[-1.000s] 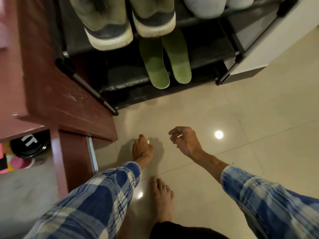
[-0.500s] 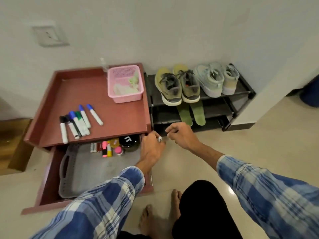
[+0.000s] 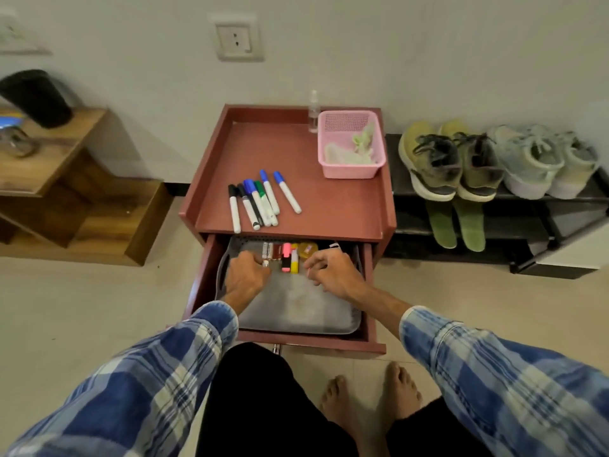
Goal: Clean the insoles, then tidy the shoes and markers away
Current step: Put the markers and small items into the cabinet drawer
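A white wall socket is set in the wall above a red-brown cabinet, whose tabletop is edged by a raised lip. At its back right corner a pink basket holding pale cloths is placed, with a clear spray bottle just beside it. In the open drawer a grey tray is laid, and a pink highlighter and a yellow jar are lined up at its far end. A wooden shelf unit carrying a black object is seen at the left, on the tiled floor.
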